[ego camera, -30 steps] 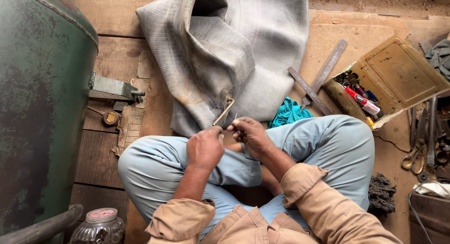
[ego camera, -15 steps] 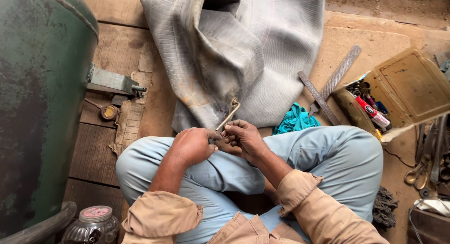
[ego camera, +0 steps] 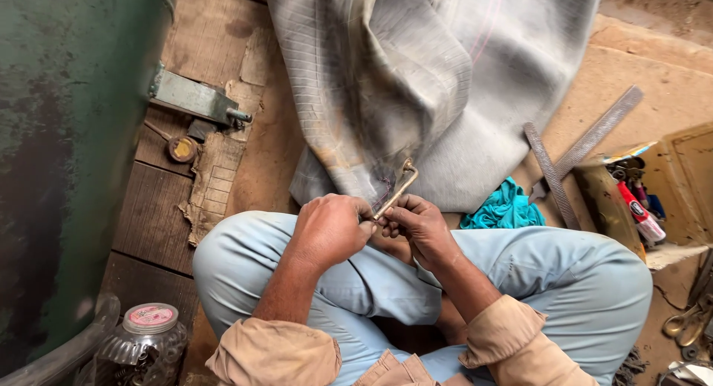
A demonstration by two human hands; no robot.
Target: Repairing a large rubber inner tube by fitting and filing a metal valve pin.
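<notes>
I sit cross-legged in light blue trousers. My left hand (ego camera: 330,230) and my right hand (ego camera: 420,228) meet over my knees, both gripping the near end of a thin tan metal tool (ego camera: 396,189) with a ring-shaped far end. The tool slants up and right onto the lower edge of a large grey ribbed rubber sheet (ego camera: 438,82), where a small patch of dark purple thread shows. The fingertips are partly hidden by each other.
A big green metal drum (ego camera: 67,156) fills the left side. A metal bracket (ego camera: 197,100) lies on the wooden boards, a glass jar (ego camera: 146,341) by my left knee. To the right lie a teal cloth (ego camera: 503,208), two flat files (ego camera: 587,145) and an open toolbox (ego camera: 639,208).
The camera has moved closer and lower over my hands. My hands stay together on the tool, which remains against the rubber sheet's edge.
</notes>
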